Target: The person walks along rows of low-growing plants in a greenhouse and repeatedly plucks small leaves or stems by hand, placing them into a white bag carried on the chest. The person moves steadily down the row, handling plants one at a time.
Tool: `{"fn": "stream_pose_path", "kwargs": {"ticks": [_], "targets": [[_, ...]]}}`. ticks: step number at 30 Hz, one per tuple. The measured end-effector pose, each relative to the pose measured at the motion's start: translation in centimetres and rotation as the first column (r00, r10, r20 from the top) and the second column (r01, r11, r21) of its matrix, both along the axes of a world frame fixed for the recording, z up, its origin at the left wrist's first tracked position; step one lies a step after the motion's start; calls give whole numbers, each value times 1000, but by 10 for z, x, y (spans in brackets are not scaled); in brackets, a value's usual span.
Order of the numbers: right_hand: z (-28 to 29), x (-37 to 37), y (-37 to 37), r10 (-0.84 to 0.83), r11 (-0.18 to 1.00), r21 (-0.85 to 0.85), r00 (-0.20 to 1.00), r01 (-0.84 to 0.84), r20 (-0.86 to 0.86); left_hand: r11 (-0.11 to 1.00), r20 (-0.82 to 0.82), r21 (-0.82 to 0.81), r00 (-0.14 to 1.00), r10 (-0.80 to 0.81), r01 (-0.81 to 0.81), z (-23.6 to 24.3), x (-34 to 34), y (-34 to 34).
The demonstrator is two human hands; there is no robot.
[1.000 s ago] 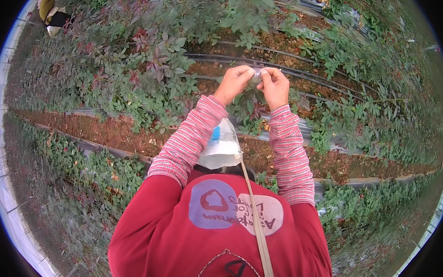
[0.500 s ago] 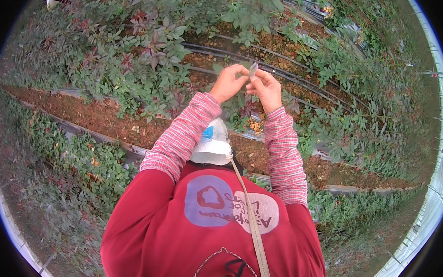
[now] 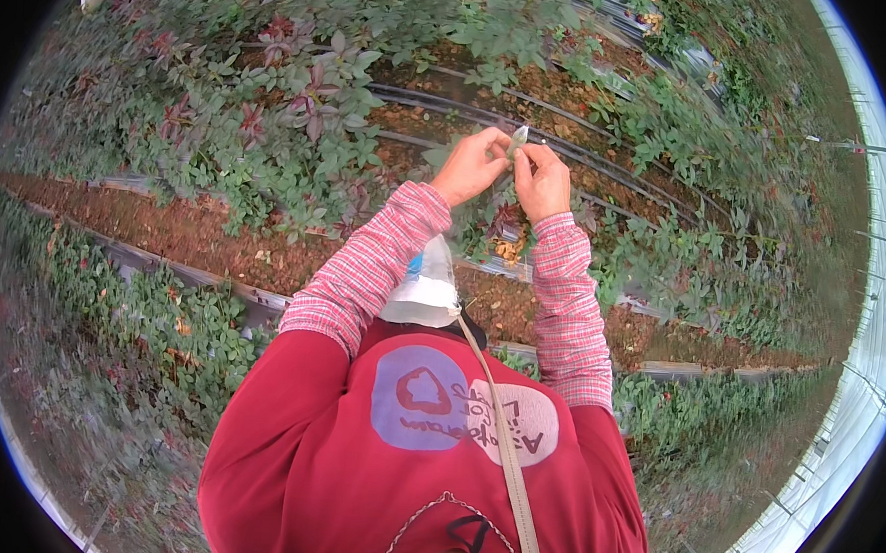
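- We have a small pale green bud (image 3: 518, 137) pinched between both hands, held up in front of the chest above the planted rows.
- Our left hand (image 3: 474, 165) closes its fingers (image 3: 498, 149) on the bud's left side; our right hand (image 3: 544, 179) closes its fingers (image 3: 531, 156) on the other side, so both grips are shut on the same small thing.
- To handle it well, we judge that light fingertip pressure matters: the bud looks soft, and squeezing could bruise it.
- We should keep one hand steady and let the other do the fine work, close to our eyes.
- A white pouch (image 3: 420, 287) hangs at the chest on a tan strap (image 3: 500, 435), below the wrists and within easy reach.
- Below the hands, leafy bushes (image 3: 302, 99) stand in rows over brown soil (image 3: 165, 232), with dark hoses (image 3: 452, 102) running along them.
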State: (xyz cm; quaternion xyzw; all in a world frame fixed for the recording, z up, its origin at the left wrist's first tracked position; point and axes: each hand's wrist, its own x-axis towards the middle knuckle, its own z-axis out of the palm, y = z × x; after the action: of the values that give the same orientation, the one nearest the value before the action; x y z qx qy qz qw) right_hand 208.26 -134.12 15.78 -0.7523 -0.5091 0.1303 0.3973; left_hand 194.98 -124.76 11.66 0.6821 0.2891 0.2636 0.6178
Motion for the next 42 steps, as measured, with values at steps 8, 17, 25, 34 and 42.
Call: {"fn": "stream_pose_path", "kwargs": {"ticks": [8,17,25,34,42], "targets": [[9,3,11,-170,985,-54,860,165,-481,998,24,36,998,-54,53,7,14,-2],[13,4,8,-216,973,-5,908,230,-359,994,56,100,997,-51,45,11,26,-4],[7,26,-12,-119,991,-116,814,64,-569,990,8,135,999,-47,46,9,29,-4],[15,7,-6,-185,980,-56,777,190,-602,853,145,432,956,256,-294,17,4,-3],[60,-61,-83,85,996,38,734,-80,-674,990,169,-91,981,-92,109,80,-68,-54]]}}
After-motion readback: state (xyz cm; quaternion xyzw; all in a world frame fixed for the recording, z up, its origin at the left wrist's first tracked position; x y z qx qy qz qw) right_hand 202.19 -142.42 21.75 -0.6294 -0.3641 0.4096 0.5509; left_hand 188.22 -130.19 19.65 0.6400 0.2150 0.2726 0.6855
